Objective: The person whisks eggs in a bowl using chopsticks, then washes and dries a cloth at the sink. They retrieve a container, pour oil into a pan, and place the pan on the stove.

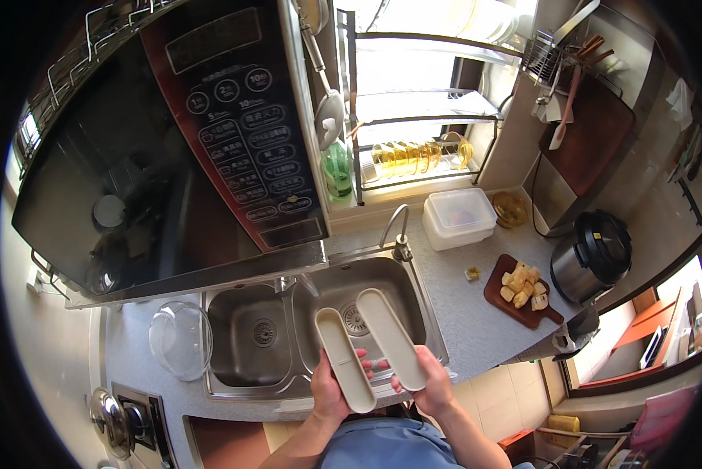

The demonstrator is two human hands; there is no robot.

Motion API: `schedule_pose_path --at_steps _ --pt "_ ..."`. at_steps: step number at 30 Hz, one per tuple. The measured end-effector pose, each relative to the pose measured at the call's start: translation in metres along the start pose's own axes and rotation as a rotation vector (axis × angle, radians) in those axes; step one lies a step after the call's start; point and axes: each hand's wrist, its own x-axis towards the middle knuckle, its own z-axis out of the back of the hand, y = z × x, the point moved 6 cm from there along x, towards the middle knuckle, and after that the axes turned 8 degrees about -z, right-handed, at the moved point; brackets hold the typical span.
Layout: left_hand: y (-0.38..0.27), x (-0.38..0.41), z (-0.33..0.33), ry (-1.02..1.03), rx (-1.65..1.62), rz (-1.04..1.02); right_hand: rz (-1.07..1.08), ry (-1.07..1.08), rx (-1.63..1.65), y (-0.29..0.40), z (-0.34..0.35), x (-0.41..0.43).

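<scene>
My left hand (329, 387) grips one half of a long, narrow beige plastic case (340, 357), its hollow inside turned up and showing a small raised divider. The matching half (390, 340) is in my right hand (434, 384), held by its near end. The two parts are apart, side by side and slanting the same way. Both are above the front of a stainless steel double sink (251, 369), mostly over its right basin. The case parts hide some of the right drain (355, 319). Fingers of my left hand show beyond the right side of the first part.
A microwave (122, 176) overhangs the left of the sink. Right of the sink stand a lidded plastic box (460, 218), a cutting board (506, 308) with bread-like chunks (523, 284), and a pressure cooker (591, 258). A clear glass bowl (178, 343) sits at left, near a gas hob (146, 419).
</scene>
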Motion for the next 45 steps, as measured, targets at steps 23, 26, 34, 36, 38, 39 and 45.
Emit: schedule_pose_path --at_steps 23,26,34,36,38,39,45 --pt "0.005 0.011 0.001 0.287 0.065 0.176 -0.462 0.376 0.193 -0.019 0.004 0.030" --pt "0.012 0.008 0.038 0.050 0.045 0.254 -0.232 0.008 -0.554 0.022 0.027 0.062" --pt "0.018 -0.020 0.097 -0.166 -0.073 0.328 1.287 -0.346 -1.387 0.351 -0.078 0.219" --pt "0.018 -0.022 0.105 -0.222 -0.028 0.238 1.194 -0.407 -1.700 0.402 -0.112 0.265" --pt "0.020 -0.022 0.109 -0.274 0.006 0.177 1.022 -0.428 -2.031 0.430 -0.137 0.302" --pt "0.022 -0.020 0.107 -0.273 0.002 0.175 0.969 -0.439 -2.181 0.438 -0.146 0.316" --pt "0.024 -0.012 0.098 -0.271 -0.004 0.173 0.813 -0.090 -2.524 0.433 -0.154 0.369"
